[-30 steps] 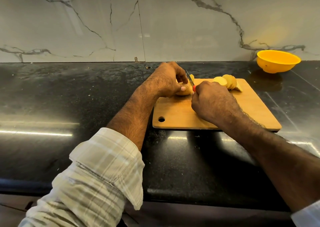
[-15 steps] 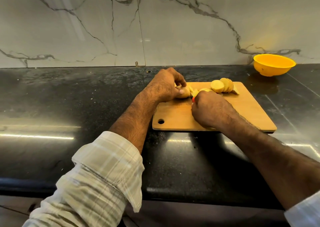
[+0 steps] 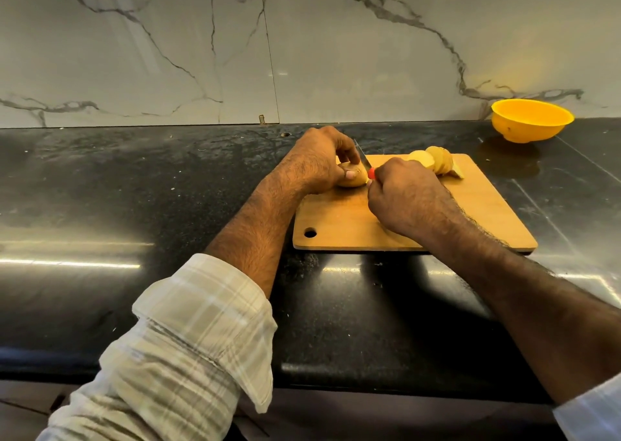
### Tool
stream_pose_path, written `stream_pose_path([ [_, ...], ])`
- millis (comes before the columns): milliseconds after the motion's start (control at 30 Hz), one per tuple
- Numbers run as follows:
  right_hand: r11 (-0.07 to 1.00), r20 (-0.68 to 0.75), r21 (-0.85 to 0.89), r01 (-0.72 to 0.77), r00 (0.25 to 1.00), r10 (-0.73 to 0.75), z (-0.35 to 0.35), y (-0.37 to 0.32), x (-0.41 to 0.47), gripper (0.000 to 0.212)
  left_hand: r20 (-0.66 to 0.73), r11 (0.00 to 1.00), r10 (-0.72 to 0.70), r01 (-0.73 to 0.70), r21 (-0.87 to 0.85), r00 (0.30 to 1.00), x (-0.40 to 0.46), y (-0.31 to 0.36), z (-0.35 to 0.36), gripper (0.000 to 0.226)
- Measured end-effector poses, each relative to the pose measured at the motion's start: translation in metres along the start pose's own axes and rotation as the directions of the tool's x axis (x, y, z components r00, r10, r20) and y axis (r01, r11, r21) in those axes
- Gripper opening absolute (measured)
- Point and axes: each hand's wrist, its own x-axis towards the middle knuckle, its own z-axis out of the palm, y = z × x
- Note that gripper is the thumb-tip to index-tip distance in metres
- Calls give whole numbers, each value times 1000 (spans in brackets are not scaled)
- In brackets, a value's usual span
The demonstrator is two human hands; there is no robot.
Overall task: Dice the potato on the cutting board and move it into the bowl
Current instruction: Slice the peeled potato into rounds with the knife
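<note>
Plainly, from the head view: left hand (image 3: 317,163) pinching the uncut potato piece (image 3: 353,178) on the cutting board (image 3: 470,219), right hand (image 3: 408,200) gripping the knife (image 3: 362,157) just beside those fingertips. Slices (image 3: 435,162) stacked behind; bowl (image 3: 531,120) well apart. Risk: a slipping blade nicking the thumb, or the rounded piece rolling.

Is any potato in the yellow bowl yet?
No, the yellow bowl looks empty; the cut slices lie on the cutting board.

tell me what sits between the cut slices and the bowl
Nothing stands there. In the head view, past the slices come only bare cutting board and dark counter up to the bowl.
</note>
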Motion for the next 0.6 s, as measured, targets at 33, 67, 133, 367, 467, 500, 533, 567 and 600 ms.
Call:
stream_pose_path([
  [33,1000,11,-13,-5,1000,5,0,-1,0,27,-4,1000,3,-3,0,1000,0,0,0,26],
  [67,999,25,-30,-9,1000,10,-1,-3,-1,28,-7,1000,5,-5,1,1000,0,0,0,26],
  [133,997,61,-78,-8,998,13,-5,-7,-4,30,-8,1000,8,-8,6,1000,-1,1,0,26],
  [367,984,188,-173,45,982,-12,-2,-11,-9,34,-11,999,18,-17,28,1000,-3,3,0,25],
  [467,978,206,-198,57,978,-15,-4,-10,-12,33,-14,1000,15,-15,22,1000,-5,2,-1,25],
  [500,976,206,-211,62,978,-18,-6,-9,-12,33,-17,1000,15,-15,16,1000,-5,1,0,25],
  [533,973,202,-222,67,979,-22,-7,-8,-12,32,-19,1000,15,-14,7,1000,-5,0,-1,25],
  [567,971,197,-229,64,980,-19,-9,-5,-13,31,-18,1000,11,-11,-5,1000,-5,0,-1,25],
  [600,972,187,-229,56,982,-13,-11,-3,-14,29,-16,1000,7,-7,-14,1000,-5,-1,-2,25],
])
